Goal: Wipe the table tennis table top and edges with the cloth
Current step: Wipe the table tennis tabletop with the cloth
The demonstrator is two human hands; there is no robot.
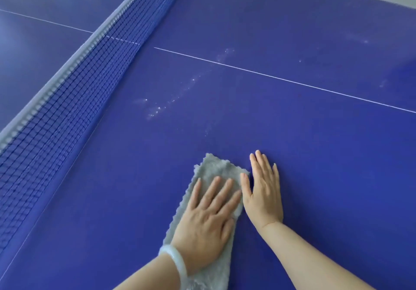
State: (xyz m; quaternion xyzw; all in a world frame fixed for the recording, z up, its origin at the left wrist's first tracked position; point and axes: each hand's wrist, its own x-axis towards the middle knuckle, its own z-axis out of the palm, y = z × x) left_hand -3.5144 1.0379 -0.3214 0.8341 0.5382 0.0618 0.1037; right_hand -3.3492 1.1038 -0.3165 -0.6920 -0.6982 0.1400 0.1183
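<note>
Top-wiping step: left hand (208, 220) flat on cloth (216, 168), right hand (263, 190) flat on table (315, 154); next, push toward dusty streaks (171, 102) by net (74, 82).

The blue table top (315, 154) carries a grey cloth (216, 170), spread flat. My right hand (263, 195) rests flat on the bare surface, just beside the cloth. Whitish dust streaks (171, 102) lie between the cloth and the white centre line (270, 76).
</note>
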